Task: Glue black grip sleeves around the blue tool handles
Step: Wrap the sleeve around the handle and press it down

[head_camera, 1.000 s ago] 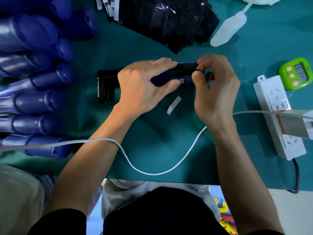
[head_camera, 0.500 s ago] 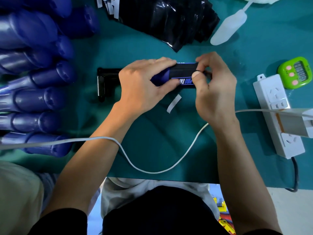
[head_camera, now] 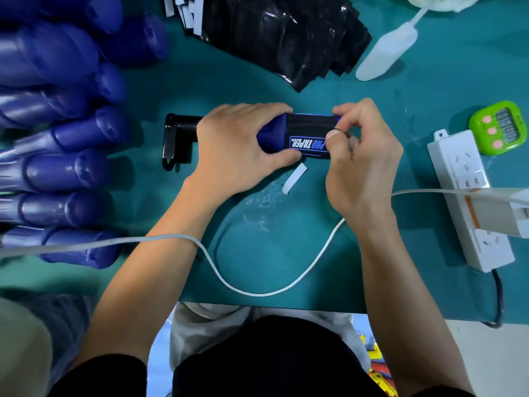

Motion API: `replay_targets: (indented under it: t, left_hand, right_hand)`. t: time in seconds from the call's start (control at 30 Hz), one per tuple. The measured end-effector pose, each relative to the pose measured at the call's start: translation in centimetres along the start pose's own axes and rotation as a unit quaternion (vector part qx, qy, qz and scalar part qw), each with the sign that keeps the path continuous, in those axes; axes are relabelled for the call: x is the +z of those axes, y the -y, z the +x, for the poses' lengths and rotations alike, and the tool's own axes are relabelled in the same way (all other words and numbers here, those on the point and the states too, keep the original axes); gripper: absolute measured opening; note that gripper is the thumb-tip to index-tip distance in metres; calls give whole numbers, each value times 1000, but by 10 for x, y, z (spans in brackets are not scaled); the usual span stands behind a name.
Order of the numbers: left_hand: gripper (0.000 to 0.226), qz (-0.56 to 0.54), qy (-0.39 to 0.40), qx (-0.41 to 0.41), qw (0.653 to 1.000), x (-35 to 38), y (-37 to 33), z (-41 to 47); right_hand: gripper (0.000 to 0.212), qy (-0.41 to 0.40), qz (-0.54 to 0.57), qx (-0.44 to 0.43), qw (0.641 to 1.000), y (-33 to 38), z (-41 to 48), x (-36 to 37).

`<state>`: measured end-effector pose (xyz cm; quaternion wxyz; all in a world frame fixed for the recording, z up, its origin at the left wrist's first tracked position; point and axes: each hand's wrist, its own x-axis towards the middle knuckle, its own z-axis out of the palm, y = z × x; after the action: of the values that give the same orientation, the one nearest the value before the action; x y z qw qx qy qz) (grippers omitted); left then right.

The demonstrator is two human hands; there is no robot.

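A blue tool handle [head_camera: 272, 133] lies sideways at the middle of the green mat, its black metal end [head_camera: 176, 138] sticking out to the left. A black grip sleeve [head_camera: 310, 126] with a "PRO TAPER" label wraps its right part. My left hand [head_camera: 240, 147] grips the handle's middle, thumb under it. My right hand [head_camera: 360, 159] pinches the sleeve's right end between thumb and fingers. A white backing strip [head_camera: 294, 179] lies on the mat just below the handle.
Several blue handles [head_camera: 65, 170] are stacked at the left. A pile of black sleeves [head_camera: 280, 32] lies at the top. A white plastic scoop [head_camera: 386, 53], green timer [head_camera: 499, 127], white power strip [head_camera: 469, 199] and white cable [head_camera: 257, 292] lie around.
My right thumb has shifted along the sleeve's right end, and the handle has turned slightly so the label shows more. My left hand keeps its grip.
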<state>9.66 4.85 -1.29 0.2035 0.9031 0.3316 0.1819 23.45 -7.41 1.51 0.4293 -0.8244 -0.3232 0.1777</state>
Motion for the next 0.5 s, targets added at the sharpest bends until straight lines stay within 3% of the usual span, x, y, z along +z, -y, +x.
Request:
replay_targets:
  t: [0.3, 0.5]
  left_hand:
    - [55, -40, -12, 23, 999, 0, 2, -3]
    - [51, -10, -20, 31, 999, 1, -2, -4]
  right_hand:
    - [17, -5, 8, -14, 1000, -5, 1, 1]
    - [17, -17, 20, -20, 999, -8, 1, 4]
